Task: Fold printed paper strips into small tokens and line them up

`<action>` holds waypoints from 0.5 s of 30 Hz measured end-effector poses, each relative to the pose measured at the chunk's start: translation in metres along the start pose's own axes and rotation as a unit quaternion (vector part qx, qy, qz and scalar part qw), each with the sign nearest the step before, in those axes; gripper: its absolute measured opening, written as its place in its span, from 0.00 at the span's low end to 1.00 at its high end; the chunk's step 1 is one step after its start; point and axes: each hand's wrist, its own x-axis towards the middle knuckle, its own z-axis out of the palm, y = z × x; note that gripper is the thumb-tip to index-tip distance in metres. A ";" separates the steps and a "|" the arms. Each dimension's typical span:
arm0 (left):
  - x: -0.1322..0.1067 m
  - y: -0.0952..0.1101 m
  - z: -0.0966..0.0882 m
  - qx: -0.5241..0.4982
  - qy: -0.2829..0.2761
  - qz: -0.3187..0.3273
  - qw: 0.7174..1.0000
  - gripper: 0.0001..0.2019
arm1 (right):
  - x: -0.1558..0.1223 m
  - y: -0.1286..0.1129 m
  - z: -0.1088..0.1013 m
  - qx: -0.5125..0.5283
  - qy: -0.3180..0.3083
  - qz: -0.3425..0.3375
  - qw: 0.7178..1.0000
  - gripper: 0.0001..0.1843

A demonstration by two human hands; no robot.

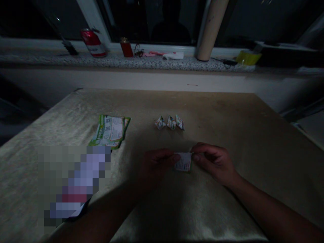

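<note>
Both my hands pinch a small printed paper slip [183, 162] just above the table [227, 114]. My left hand [157, 165] grips its left edge with closed fingers. My right hand [214, 162] grips the right edge between thumb and fingers. Beyond the hands, three small folded paper pieces [169, 122] lie in a row on the table. A stack of green-and-white printed sheets [111, 131] lies to the left of them.
A blurred-out object [73, 182] lies at the near left of the table. On the window sill behind stand a red can [93, 42], a red lighter [126, 47], a cardboard tube [211, 30], a yellow tape roll [246, 57] and scraps.
</note>
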 end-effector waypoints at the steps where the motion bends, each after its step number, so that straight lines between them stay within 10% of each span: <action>1: -0.001 0.000 0.000 0.002 0.005 -0.001 1.000 0.11 | 0.000 0.001 0.000 -0.005 0.001 -0.006 1.000 0.06; 15: 0.000 0.002 0.004 0.061 -0.039 0.165 0.984 0.04 | 0.000 -0.004 0.004 -0.118 -0.033 -0.169 0.978 0.07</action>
